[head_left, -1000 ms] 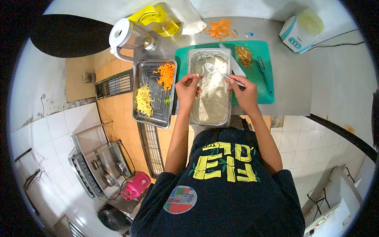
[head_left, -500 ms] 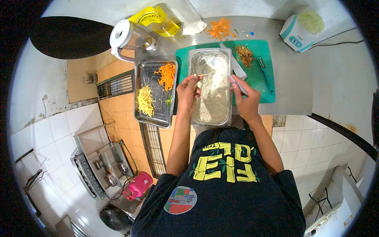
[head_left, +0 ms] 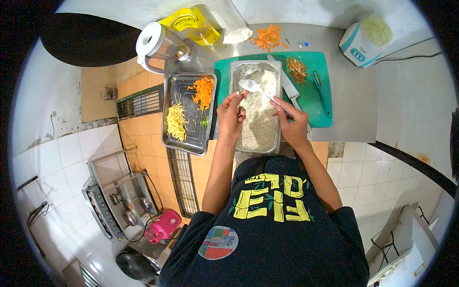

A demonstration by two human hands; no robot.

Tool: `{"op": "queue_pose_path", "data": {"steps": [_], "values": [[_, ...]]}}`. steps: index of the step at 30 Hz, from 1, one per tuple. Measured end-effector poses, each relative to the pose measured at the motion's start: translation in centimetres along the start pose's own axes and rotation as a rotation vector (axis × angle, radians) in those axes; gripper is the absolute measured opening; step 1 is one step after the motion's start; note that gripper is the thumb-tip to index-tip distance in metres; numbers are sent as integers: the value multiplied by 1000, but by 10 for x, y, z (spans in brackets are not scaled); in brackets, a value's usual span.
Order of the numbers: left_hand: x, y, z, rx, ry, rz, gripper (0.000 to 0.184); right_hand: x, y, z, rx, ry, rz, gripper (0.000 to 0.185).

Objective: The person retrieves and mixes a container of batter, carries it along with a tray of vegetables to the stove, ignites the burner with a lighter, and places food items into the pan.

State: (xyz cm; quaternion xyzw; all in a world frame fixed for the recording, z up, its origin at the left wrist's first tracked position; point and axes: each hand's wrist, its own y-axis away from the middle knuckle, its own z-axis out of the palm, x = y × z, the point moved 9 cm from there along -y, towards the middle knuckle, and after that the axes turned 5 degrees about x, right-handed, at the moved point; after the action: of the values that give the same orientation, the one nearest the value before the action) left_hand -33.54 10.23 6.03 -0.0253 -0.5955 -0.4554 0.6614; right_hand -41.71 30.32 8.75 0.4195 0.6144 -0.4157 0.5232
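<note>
A deep metal pan (head_left: 279, 125) holds a pale, floury mixture (head_left: 258, 125), shaded in its lower half. My right hand (head_left: 292, 123) is closed around the handle of a spoon (head_left: 269, 98). The spoon's bowl, whitened with flour or batter, points left over the pan's upper part. Over the pan's left side, my left hand (head_left: 230, 115) pinches a small thin piece close to the bowl; its kind is too small to make out. Beneath the pan lies a green cutting board (head_left: 311, 112). On the board rest a knife (head_left: 288, 87) and, farther right, a teal-handled tool (head_left: 323, 98).
At left, a metal tray (head_left: 189, 143) carries shredded carrot (head_left: 203, 92), pale yellow strips (head_left: 176, 120) and green bits. Behind stand a blender jug (head_left: 158, 44) and a yellow oil pouch (head_left: 193, 24). Orange peelings (head_left: 268, 37), brown shreds (head_left: 297, 70) and a white-teal appliance (head_left: 359, 45) lie farther right.
My right hand has swung the spoon leftward and slightly down, bringing its bowl over the pan beside my left fingertips. My left hand has shifted slightly right and keeps its pinch.
</note>
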Motion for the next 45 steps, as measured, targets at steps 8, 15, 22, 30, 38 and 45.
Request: {"op": "queue_pose_path", "data": {"steps": [8,15,22,30,38,45], "values": [[11,8,2,42,-136,69,16,4,-3,0,-20,-91,123,27],[11,6,2,4,-113,67,18,31,-5,-4,5,-142,236,28],[11,7,3,21,-167,57,17,32,-3,-2,-45,-174,239,28],[2,10,17,-69,2,-107,17,-3,1,-4,1,-109,-105,34],[-5,10,18,-107,295,-298,17,-1,9,-8,40,172,-490,52],[-6,14,28,-147,295,-318,16,-12,4,-7,45,31,-372,44]]}}
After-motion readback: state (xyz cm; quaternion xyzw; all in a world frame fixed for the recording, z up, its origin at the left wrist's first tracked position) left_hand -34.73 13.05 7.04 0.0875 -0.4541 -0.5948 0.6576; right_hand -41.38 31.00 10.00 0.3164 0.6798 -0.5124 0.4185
